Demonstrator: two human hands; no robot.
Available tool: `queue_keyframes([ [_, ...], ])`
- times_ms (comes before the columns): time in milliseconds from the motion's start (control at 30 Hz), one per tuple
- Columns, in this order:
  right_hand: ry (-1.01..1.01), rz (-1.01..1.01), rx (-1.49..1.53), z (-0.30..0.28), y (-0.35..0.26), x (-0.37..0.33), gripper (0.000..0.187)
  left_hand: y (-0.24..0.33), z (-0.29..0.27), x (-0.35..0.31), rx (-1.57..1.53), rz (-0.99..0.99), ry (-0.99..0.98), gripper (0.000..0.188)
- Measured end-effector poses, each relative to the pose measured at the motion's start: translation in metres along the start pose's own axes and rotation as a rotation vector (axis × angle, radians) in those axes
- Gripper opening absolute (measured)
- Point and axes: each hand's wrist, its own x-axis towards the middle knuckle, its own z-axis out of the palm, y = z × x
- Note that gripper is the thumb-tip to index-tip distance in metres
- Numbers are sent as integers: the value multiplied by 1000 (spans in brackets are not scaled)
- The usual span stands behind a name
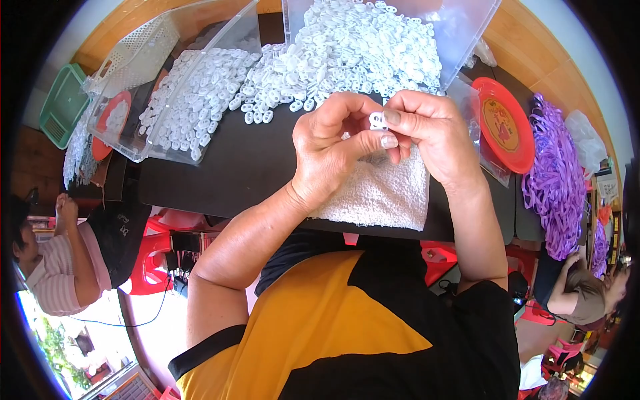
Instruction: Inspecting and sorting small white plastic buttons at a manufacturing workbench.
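Note:
Over the table's near edge, my left hand (327,143) and my right hand (437,137) meet at their fingertips. Pinched between them is a small white plastic piece (378,121) with two holes, like a cord-lock buckle. The right thumb and forefinger grip it from one side; the left thumb and fingers close round the other. Beneath the hands lies a folded white towel (380,200), partly covered by them. Just beyond, a big heap of similar white two-holed pieces (360,50) spills from a clear plastic bin onto the dark table (207,183).
Left of the heap, a tilted clear bin (137,143) holds more white pieces. A white basket (137,50) and a green tray (63,107) stand farther left. At right are a red plate (510,123) and a bundle of purple straps (553,180). Other people sit at both sides.

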Motion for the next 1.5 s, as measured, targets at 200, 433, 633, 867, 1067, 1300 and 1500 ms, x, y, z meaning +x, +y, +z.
queue_keyframes([
  [200, 29, 26, 82, 9, -3, -4, 21, -4, -4, -1, 163, 153, 10, 23],
  [433, 24, 36, 211, 12, 2, -5, 21, -3, -6, -1, 329, 236, -13, 23],
  [633, 56, 46, 234, 15, 5, -4, 19, 3, -5, 1, 308, 229, -53, 20],
  [867, 35, 42, 308, 14, 12, -1, 17, 7, -5, 2, 344, 177, -37, 19],
  [1067, 101, -1, 247, 17, 7, 0, 20, -7, -3, 3, 150, 106, 39, 21],
  [1300, 342, -60, 96, -15, 18, 11, 25, 22, -3, 3, 63, 40, 266, 14],
  [1500, 401, -228, 165, -29, 4, 7, 24, 137, -81, 44, 714, 423, 647, 16],
])
